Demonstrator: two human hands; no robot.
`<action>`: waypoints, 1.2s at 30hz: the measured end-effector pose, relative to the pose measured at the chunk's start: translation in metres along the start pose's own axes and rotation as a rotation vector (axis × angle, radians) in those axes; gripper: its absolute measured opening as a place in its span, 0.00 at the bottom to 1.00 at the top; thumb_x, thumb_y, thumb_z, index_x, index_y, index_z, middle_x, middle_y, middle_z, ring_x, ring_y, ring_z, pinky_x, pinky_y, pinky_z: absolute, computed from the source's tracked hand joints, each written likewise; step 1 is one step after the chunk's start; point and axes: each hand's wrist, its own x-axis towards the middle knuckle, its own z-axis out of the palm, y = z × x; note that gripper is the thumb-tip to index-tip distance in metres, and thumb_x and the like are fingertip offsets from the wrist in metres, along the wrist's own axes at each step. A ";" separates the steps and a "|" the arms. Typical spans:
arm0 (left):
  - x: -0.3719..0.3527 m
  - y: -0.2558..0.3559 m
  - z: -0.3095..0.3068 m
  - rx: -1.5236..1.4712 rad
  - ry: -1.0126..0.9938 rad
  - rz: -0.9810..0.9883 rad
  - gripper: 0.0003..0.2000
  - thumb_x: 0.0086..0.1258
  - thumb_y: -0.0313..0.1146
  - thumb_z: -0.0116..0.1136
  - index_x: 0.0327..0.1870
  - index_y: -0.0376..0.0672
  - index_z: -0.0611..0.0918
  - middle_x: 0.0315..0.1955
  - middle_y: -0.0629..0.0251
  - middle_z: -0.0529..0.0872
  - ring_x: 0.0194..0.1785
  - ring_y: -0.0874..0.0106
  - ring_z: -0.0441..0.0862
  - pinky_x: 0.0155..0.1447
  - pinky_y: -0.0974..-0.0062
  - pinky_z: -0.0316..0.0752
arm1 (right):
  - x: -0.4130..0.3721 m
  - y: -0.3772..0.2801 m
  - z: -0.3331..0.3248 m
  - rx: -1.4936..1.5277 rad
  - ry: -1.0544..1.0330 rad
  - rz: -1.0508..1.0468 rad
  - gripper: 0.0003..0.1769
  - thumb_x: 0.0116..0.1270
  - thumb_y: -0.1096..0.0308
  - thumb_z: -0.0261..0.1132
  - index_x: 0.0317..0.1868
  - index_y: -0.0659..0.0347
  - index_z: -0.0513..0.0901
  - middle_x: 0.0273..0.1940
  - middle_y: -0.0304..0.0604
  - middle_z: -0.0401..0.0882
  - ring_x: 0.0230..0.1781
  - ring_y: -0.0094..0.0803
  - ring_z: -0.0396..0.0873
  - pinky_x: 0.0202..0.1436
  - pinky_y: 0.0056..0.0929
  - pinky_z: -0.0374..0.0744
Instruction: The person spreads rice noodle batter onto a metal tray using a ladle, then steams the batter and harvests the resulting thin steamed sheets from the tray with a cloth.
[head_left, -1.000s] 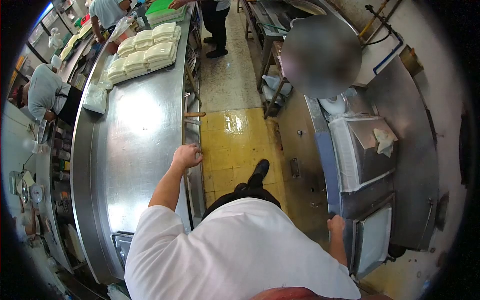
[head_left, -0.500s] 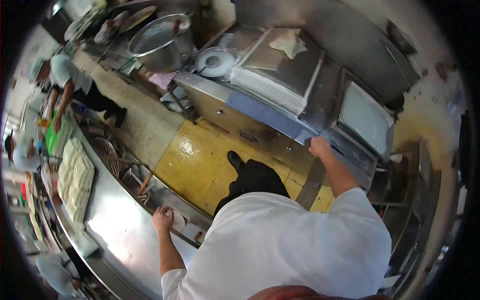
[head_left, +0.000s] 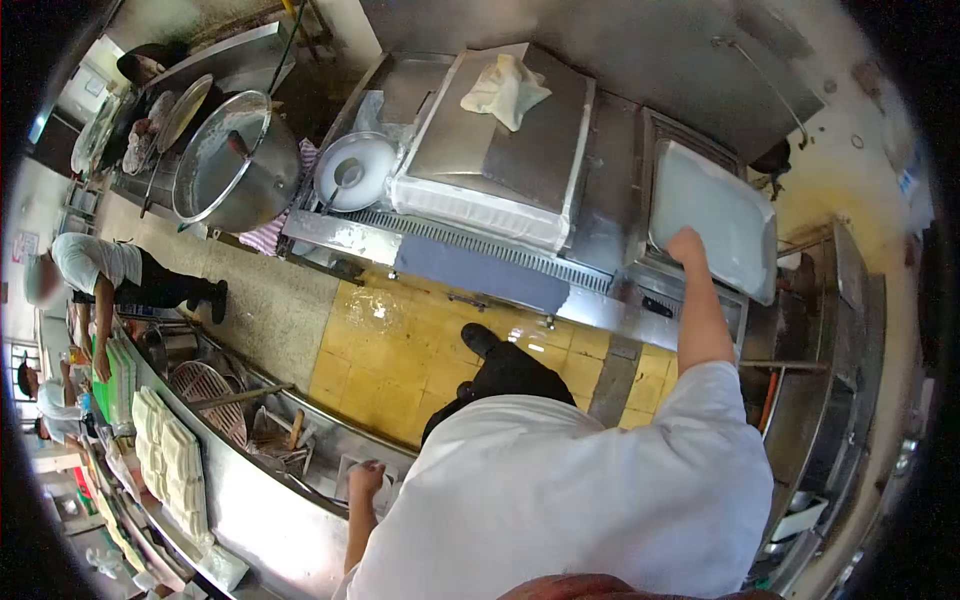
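Note:
My right hand [head_left: 686, 245] is over the near left edge of a wide pan with a white surface [head_left: 712, 215], set in the steel stove. Its fingers are curled closed; whether it grips the rim or something small, I cannot make out. Low by my side, my left hand [head_left: 366, 480] is curled beside the counter's edge, in front of a pale container [head_left: 345, 468]. Anything inside its fingers is hidden. Left of the pan, a steel cover [head_left: 535, 130] edged with white cloth carries a crumpled cream cloth [head_left: 505, 90].
A shallow bowl with a ladle [head_left: 355, 172] and a large steel pot [head_left: 235, 165] stand further left. Behind me runs a steel counter [head_left: 265, 510] with a tray of pale dough-like pieces [head_left: 170, 460]. A co-worker [head_left: 125, 275] leans over its far end. Yellow tiles [head_left: 400, 350] cover the floor.
My view has turned and come closer to the stove. The right hand has moved from the stove's front edge up to the white pan. My left hand has dropped lower and nearer my body.

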 end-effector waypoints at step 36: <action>-0.069 0.230 -0.181 -0.727 0.755 0.620 0.06 0.70 0.28 0.66 0.42 0.36 0.88 0.31 0.56 0.89 0.30 0.69 0.85 0.36 0.74 0.79 | -0.082 -0.446 -0.210 0.716 0.590 -0.294 0.26 0.60 0.47 0.70 0.45 0.64 0.86 0.47 0.61 0.86 0.50 0.61 0.83 0.54 0.51 0.79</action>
